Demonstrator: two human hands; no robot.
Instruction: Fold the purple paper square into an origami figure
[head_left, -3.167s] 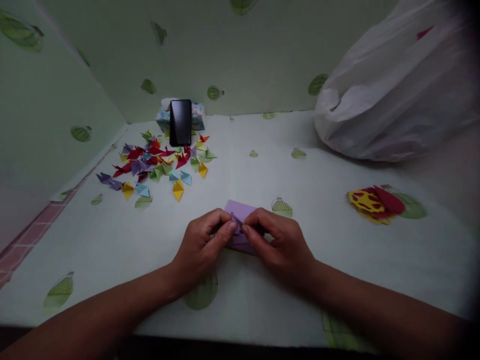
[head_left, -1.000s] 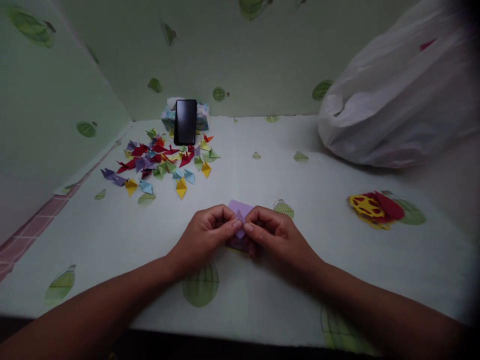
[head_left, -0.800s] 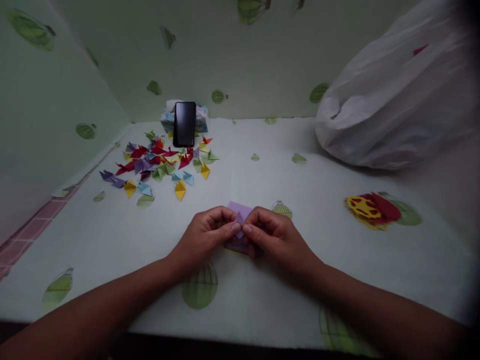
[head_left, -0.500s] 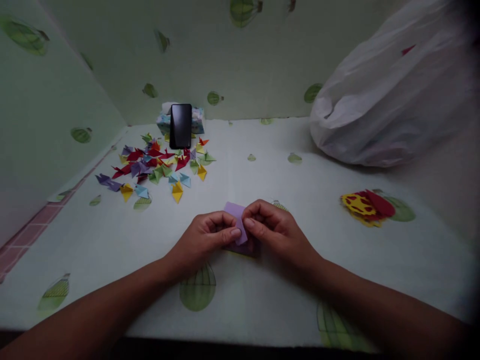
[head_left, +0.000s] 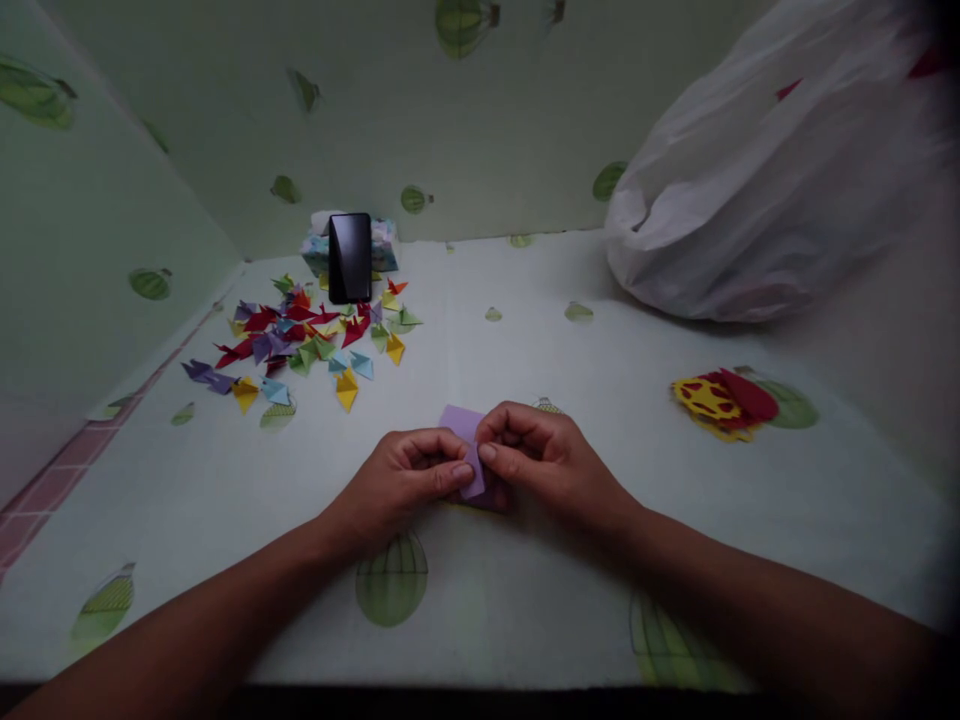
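Note:
My left hand (head_left: pixel 401 482) and my right hand (head_left: pixel 544 463) meet at the middle of the table. Both pinch a small folded piece of purple paper (head_left: pixel 474 478) between thumb and fingers. Under the hands lies a stack of purple paper squares (head_left: pixel 455 420), partly hidden by my fingers. Both hands are closed on the folded piece, thumbs nearly touching.
A heap of small folded paper shapes (head_left: pixel 300 340) in several colours lies at the back left. A black phone (head_left: pixel 349 257) leans upright against a patterned box (head_left: pixel 382 245). A big white plastic bag (head_left: pixel 765 190) fills the back right. Red and yellow paper cut-outs (head_left: pixel 720 400) lie at the right.
The folded purple piece has been turned between my fingers, from a pointed tip up to a flat flap. My hands stayed in place; the view shifted slightly.

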